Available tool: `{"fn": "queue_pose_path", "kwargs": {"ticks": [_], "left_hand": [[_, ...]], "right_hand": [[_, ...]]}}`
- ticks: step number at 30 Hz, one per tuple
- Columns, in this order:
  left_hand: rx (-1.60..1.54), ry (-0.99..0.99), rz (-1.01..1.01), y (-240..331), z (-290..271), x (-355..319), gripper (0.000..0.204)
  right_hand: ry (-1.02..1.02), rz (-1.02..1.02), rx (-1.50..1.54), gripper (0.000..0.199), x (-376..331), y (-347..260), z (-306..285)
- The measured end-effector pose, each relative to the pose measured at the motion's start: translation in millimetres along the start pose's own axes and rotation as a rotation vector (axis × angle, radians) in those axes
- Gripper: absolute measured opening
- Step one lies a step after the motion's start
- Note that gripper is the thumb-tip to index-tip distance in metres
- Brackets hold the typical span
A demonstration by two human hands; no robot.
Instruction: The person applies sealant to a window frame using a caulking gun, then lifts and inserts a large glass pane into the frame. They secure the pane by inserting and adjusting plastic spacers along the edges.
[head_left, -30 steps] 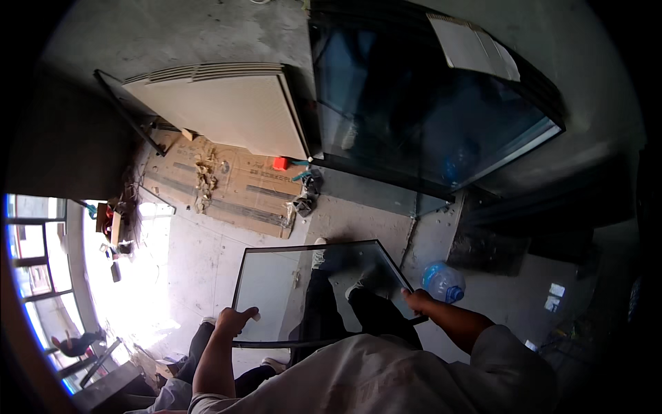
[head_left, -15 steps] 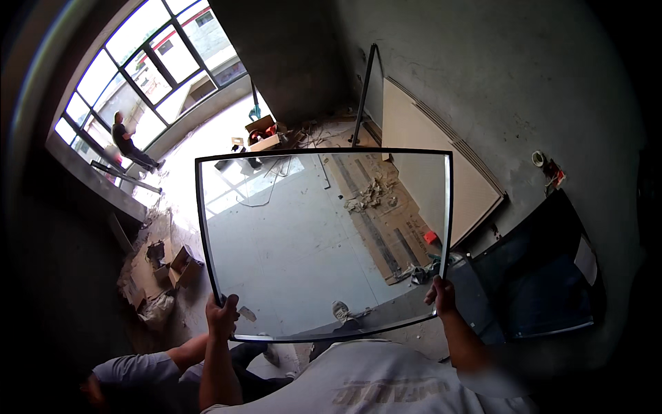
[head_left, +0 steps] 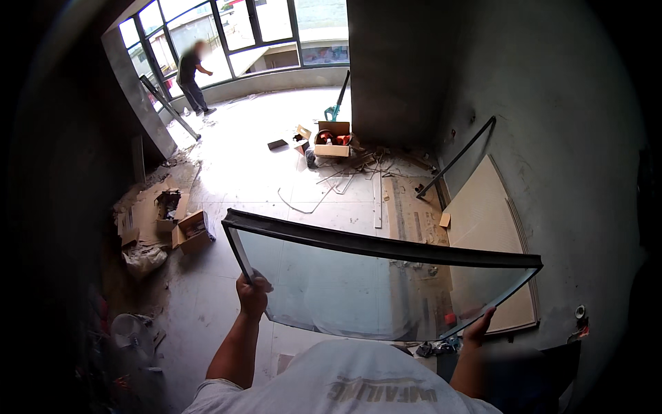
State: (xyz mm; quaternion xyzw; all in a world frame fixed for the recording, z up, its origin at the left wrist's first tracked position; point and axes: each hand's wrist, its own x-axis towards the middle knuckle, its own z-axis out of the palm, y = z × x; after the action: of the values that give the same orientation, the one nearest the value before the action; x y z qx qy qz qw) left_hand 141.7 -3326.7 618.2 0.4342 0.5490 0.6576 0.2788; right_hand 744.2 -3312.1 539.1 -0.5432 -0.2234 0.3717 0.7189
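A large rectangular double-glazed glass pane (head_left: 331, 276) with a black edge is held up in front of my chest. Its far, upper edge shows thick and dark, and the floor is visible through the glass. My left hand (head_left: 254, 293) is closed on the left side edge, with some fingers hidden behind the frame. At the opposite side edge, lower down, my right hand (head_left: 477, 328) grips the pane; its fingers are partly hidden. The pane leans, its right end nearer to me than its left.
Cardboard boxes (head_left: 192, 231) lie among debris at the left. A box of red items (head_left: 334, 140) stands by a dark wall. Beige boards (head_left: 489, 241) and a black bar (head_left: 456, 157) lean at the right. A person (head_left: 193, 76) stands by the windows.
The pane has tipped, so its thick upper edge now shows, and its right end has dropped. Both hands keep their grip. My view has turned left, and another person's arm at lower left is gone.
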Motion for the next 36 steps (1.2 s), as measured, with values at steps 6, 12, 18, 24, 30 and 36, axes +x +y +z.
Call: {"fn": "queue_pose_path", "kwargs": {"ticks": [6, 12, 18, 24, 30, 36], "left_hand": [[-0.004, 0.085, -0.152, -43.4, 25.0, 78.0, 0.068], [-0.005, 0.25, -0.147, -61.0, 14.8, 127.9, 0.068], [-0.009, 0.438, -0.219, -49.2, -4.8, 193.4, 0.07], [-0.098, 0.527, -0.379, -115.2, -63.1, 307.0, 0.072], [-0.082, 0.484, -0.373, -154.0, -162.4, 481.2, 0.067], [-0.091, 0.508, -0.503, -208.7, -228.9, 623.4, 0.065]], "right_hand": [[0.103, -0.099, -0.047, 0.09, 107.8, 88.0, 90.1], [-0.347, 0.118, -0.143, 0.09, 227.3, 133.7, 230.8], [-0.579, 0.19, -0.082, 0.069, 283.8, 155.8, 459.6], [-0.918, 0.237, -0.146, 0.072, 280.7, 176.4, 657.6], [-0.808, 0.293, -0.275, 0.076, 249.2, 206.7, 832.2], [-0.807, 0.408, -0.312, 0.078, 250.7, 248.2, 955.0]]}}
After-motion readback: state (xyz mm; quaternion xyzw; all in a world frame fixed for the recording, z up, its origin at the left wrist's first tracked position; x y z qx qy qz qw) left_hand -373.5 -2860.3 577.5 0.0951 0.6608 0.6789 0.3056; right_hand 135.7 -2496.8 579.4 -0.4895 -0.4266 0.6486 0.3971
